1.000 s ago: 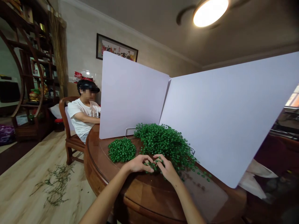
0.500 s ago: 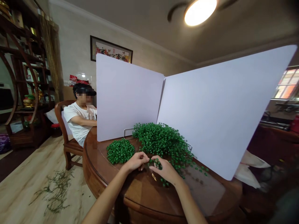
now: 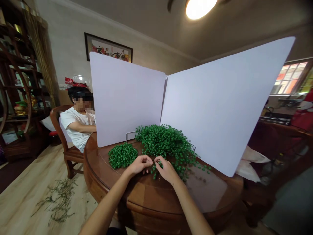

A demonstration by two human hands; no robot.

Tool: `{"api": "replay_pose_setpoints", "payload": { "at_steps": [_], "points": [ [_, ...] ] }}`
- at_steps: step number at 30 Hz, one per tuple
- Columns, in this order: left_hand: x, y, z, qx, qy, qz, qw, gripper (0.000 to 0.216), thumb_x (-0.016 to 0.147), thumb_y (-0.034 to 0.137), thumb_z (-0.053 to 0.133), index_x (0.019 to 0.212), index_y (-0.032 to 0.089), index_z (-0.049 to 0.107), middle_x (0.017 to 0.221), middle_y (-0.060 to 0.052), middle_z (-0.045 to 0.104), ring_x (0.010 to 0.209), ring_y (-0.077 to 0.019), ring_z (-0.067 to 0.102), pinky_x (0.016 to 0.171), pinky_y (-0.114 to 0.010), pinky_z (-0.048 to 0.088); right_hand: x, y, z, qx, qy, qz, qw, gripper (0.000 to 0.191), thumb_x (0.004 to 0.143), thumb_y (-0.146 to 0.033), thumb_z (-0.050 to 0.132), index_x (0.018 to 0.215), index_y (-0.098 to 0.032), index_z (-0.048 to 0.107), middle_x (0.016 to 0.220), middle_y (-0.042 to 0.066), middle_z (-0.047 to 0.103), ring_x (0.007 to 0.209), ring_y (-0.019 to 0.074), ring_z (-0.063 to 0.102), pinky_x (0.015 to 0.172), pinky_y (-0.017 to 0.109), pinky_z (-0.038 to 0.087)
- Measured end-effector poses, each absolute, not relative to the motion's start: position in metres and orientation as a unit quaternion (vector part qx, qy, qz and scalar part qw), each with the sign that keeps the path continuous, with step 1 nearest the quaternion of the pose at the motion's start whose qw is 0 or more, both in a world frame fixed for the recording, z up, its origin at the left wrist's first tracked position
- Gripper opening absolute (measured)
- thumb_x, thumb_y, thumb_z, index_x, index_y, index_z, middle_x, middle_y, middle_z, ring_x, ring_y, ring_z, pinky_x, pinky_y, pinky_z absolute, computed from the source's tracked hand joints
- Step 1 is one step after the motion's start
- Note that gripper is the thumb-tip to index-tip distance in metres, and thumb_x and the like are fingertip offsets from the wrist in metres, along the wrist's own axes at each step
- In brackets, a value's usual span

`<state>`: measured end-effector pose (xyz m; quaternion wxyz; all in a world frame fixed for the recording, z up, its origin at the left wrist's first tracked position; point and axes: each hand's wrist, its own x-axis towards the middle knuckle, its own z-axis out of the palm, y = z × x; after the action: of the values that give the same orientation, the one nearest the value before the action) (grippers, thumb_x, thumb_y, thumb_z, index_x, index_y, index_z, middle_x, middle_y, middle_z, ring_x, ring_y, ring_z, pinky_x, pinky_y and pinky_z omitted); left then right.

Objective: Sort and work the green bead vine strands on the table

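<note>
My left hand [image 3: 141, 164] is closed in a pinch above the near part of the table; whatever its fingertips hold is too small to make out. Facing it, almost fingertip to fingertip, my right hand [image 3: 165, 168] pinches a strand of small round green pieces [image 3: 154, 173], which hangs below and partly behind the fingers. Just beyond both hands rises a large heap of the same green pieces [image 3: 161, 140], some on thin stems trailing to the right. A smaller, denser pile of loose green pieces [image 3: 122, 156] lies left of my left hand.
Two white panels [image 3: 127, 101] meet in a corner behind the heaps, standing on the round wooden table [image 3: 146, 195] with wire feet. A person [image 3: 80, 120] sits on a chair at the left. Thin, dark stems [image 3: 60, 200] lie scattered on the floor.
The view has swung slightly right. My hands have come closer together, and the right fingers have closed in toward the left fingertips. The green strand now hangs between and below them.
</note>
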<state>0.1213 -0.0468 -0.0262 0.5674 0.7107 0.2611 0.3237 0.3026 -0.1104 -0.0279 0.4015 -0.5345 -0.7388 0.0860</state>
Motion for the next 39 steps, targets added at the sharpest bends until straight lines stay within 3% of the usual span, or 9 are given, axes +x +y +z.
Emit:
{"api": "replay_pose_setpoints", "payload": {
  "at_steps": [13,20,39],
  "points": [
    [0.123,-0.051,-0.020,0.710,0.272,0.332,0.557,0.040,0.073,0.048,0.071,0.089,0.014,0.058,0.072,0.000,0.060,0.044,-0.0079,0.056,0.035,-0.016,0.039,0.300,-0.109,-0.037,-0.516,-0.725,0.108,0.443,0.016,0.088,-0.032,0.051,0.101,-0.025,0.058,0.100,0.003,0.068,0.094,0.0195,0.064,0.085,0.032,0.048],
    [0.122,-0.052,-0.019,0.717,0.284,0.321,0.550,0.040,0.074,0.051,0.069,0.085,0.014,0.059,0.071,0.000,0.058,0.044,-0.0080,0.056,0.035,-0.016,0.039,0.299,-0.113,-0.036,-0.524,-0.730,0.093,0.429,0.015,0.086,-0.030,0.051,0.099,-0.025,0.058,0.092,0.002,0.065,0.084,0.0186,0.062,0.077,0.030,0.048],
    [0.122,-0.053,-0.026,0.704,0.277,0.319,0.571,0.033,0.075,0.043,0.068,0.082,0.012,0.060,0.069,0.000,0.058,0.044,-0.0078,0.055,0.037,-0.017,0.041,0.303,-0.109,-0.051,-0.540,-0.743,0.054,0.392,0.019,0.089,-0.038,0.050,0.102,-0.027,0.057,0.099,0.005,0.069,0.090,0.0230,0.066,0.080,0.034,0.049]
  ]
}}
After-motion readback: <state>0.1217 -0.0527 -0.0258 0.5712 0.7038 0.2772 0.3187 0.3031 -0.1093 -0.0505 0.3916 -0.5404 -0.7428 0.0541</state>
